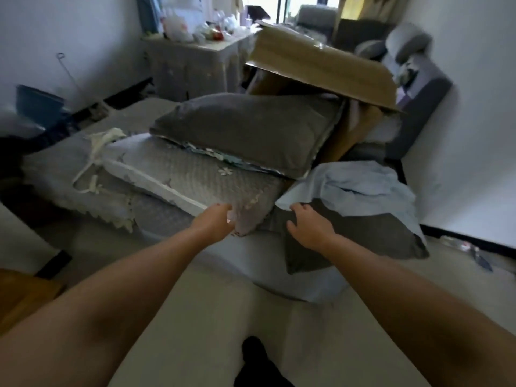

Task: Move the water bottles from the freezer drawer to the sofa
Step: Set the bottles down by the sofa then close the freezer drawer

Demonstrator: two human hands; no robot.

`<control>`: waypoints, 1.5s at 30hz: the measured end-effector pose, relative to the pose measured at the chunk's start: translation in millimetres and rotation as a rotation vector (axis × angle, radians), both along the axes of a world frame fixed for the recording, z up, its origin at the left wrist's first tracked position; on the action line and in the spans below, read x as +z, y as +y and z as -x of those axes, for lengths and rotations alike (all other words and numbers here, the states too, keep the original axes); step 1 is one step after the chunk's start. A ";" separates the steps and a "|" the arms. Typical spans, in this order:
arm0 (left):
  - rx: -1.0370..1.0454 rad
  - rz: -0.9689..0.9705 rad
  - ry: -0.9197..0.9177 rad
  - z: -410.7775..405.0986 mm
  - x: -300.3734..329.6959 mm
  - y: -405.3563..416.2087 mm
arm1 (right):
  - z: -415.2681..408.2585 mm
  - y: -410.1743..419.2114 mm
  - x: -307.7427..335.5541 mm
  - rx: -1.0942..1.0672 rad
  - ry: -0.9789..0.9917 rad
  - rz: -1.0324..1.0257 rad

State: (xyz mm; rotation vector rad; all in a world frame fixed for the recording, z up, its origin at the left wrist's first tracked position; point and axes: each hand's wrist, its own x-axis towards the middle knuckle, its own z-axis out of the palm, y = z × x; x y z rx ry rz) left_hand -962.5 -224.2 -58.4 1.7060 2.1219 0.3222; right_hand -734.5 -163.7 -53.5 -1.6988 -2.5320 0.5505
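Observation:
The grey sofa stretches across the middle of the head view, piled with cushions. My left hand grips the near corner of a quilted grey cushion with a flower pattern. My right hand rests with curled fingers on a dark grey pillow at the sofa's near right end. No water bottle shows in either hand. No freezer drawer is in view.
A second dark grey pillow lies on the quilted cushion. A large cardboard box leans behind it. Light blue cloth is heaped at right. A cluttered side table stands at the back, a blue bin at left.

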 end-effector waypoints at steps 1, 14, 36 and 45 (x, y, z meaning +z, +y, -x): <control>0.049 0.004 0.015 15.2 0.4 7.4 | 17.8 17.7 2.3 0.056 0.003 -0.009; 0.519 0.025 -0.004 155.4 4.0 8.2 | 240.2 106.9 15.5 0.616 -0.078 -0.023; 1.511 0.074 -0.020 397.2 -0.4 -467.3 | 659.2 -316.8 -0.8 1.507 0.029 0.030; 1.815 0.071 -0.034 413.5 -10.3 -619.7 | 753.7 -488.7 -5.5 1.848 -0.055 -0.003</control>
